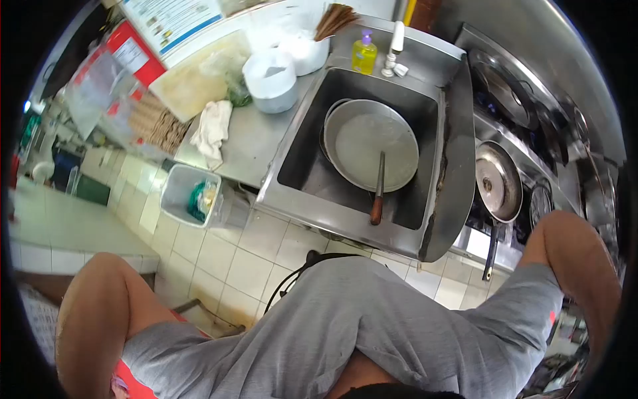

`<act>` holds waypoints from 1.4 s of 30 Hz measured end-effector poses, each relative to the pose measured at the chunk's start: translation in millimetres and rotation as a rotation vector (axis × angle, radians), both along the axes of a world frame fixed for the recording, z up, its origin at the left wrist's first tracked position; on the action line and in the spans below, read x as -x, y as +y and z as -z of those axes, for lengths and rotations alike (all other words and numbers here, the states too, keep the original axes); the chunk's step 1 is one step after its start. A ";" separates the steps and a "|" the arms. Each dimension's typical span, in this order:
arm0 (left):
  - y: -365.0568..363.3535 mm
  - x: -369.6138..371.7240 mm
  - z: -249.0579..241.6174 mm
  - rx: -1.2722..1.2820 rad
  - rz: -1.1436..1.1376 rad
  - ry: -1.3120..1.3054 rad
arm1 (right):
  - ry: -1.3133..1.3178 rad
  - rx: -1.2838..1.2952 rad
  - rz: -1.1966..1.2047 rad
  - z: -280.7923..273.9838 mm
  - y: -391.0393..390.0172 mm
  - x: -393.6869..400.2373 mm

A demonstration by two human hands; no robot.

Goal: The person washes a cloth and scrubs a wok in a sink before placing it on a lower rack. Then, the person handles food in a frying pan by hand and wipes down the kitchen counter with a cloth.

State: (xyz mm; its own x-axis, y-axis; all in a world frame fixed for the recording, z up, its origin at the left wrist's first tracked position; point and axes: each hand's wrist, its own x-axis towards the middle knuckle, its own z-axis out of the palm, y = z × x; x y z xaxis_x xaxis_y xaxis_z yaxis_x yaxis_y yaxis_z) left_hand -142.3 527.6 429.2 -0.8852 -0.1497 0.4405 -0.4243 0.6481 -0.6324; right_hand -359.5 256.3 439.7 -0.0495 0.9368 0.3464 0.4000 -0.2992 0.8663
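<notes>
Neither of my hands shows. Both arms are bent with the elbows out to the sides, and the forearms run down to the picture's lower edges. In front of me is a steel sink (292,174). A large round metal pan (352,143) sits in it, holding cloudy liquid. A utensil with a wooden handle (377,209) leans over the pan's near rim, its metal shaft reaching into the pan. Behind the basin stand a yellow-green soap bottle (364,56) and a white tap (397,40).
Right of the sink, a frying pan (498,183) rests on the stove, its handle sticking out toward me. On the left counter are a white cloth (212,133), a white tub (270,83) and a cutting board (193,80). Below stands a waste bin (174,196) on the tiled floor.
</notes>
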 end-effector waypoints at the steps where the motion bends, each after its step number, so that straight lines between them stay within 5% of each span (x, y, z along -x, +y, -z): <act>1: -0.3 -17.1 -1.0 0.018 0.024 0.026 | -0.009 -0.019 0.034 -0.2 0.6 -9.7; 5: 1.4 -87.0 -2.0 0.123 0.040 0.257 | -0.117 -0.207 0.095 2.6 -3.2 -41.1; 9: -33.3 -156.6 40.5 0.207 -0.078 0.878 | -0.190 -0.840 0.328 51.9 -53.2 -86.9; 12: -108.1 -177.6 123.1 -0.315 -0.233 1.435 | 0.349 -1.863 0.593 203.5 -107.7 -156.8; 13: -138.6 -170.9 156.0 -0.603 -0.315 1.533 | 0.665 -1.894 0.780 280.4 -146.2 -166.0; 15: -189.3 -165.1 229.4 -1.042 -0.490 1.729 | 0.844 -1.758 1.087 436.1 -187.3 -160.2; 17: -222.1 -172.9 337.6 -1.439 -0.481 1.739 | 1.249 -2.310 1.179 469.3 -157.0 -147.1; 18: -223.2 -161.4 362.3 -1.556 -0.575 1.727 | 1.430 -2.795 1.008 502.6 -155.1 -148.0; 20: -226.0 -138.8 402.2 -1.787 -0.658 1.892 | 1.752 -2.723 0.851 547.2 -144.5 -156.2; 21: -228.8 -129.9 424.9 -1.886 -0.685 2.000 | 1.752 -2.724 0.850 531.0 -132.2 -170.6; 23: -233.6 -118.3 449.7 -2.191 -0.374 2.298 | 1.853 -2.697 0.904 466.3 -89.7 -202.1; 25: -240.3 -126.3 476.1 -2.362 -0.149 2.385 | 1.566 -1.789 1.257 467.7 -103.0 -237.4; 26: -241.6 -133.6 487.9 -2.521 0.092 2.454 | 1.258 -1.655 1.153 459.9 -112.0 -261.9; 27: -239.1 -139.2 486.4 -2.537 0.088 2.446 | 0.966 -1.508 1.047 422.9 -110.0 -291.2; 29: -239.3 -149.8 475.1 -2.403 -0.272 2.294 | 0.893 -1.543 0.623 331.5 -97.9 -358.7; 31: -236.0 -156.2 472.2 -2.404 -0.367 2.173 | 0.964 -1.316 0.593 295.1 -99.0 -422.0; 33: -223.3 -166.4 448.8 -2.242 -0.717 1.771 | 1.135 -1.049 0.583 296.5 -117.7 -487.6; 35: -209.0 -180.7 437.6 -2.156 -0.760 1.663 | 1.220 -0.863 0.567 310.9 -129.0 -531.7; 37: -192.9 -190.3 418.7 -1.915 -0.994 1.319 | 1.592 -0.571 1.124 308.5 -117.7 -550.6; 39: -172.4 -196.6 411.9 -1.839 -1.042 1.242 | 1.423 -0.262 1.267 302.9 -109.0 -552.3; 41: -151.8 -197.6 435.9 -1.471 -1.062 1.107 | 1.453 -0.255 1.252 280.0 -93.7 -538.4; 42: -143.1 -201.0 435.0 -1.561 -1.068 1.127 | 1.464 -0.251 1.245 281.4 -93.5 -540.7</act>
State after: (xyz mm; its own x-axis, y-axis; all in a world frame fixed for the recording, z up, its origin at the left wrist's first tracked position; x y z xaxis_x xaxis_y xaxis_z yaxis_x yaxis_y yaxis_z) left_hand 58.7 384.4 -5.8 0.2098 -0.9098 -0.3581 -0.5756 -0.4110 0.7069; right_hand 181.2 162.8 158.4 0.9077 0.1429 -0.3945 0.1593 -0.9872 0.0088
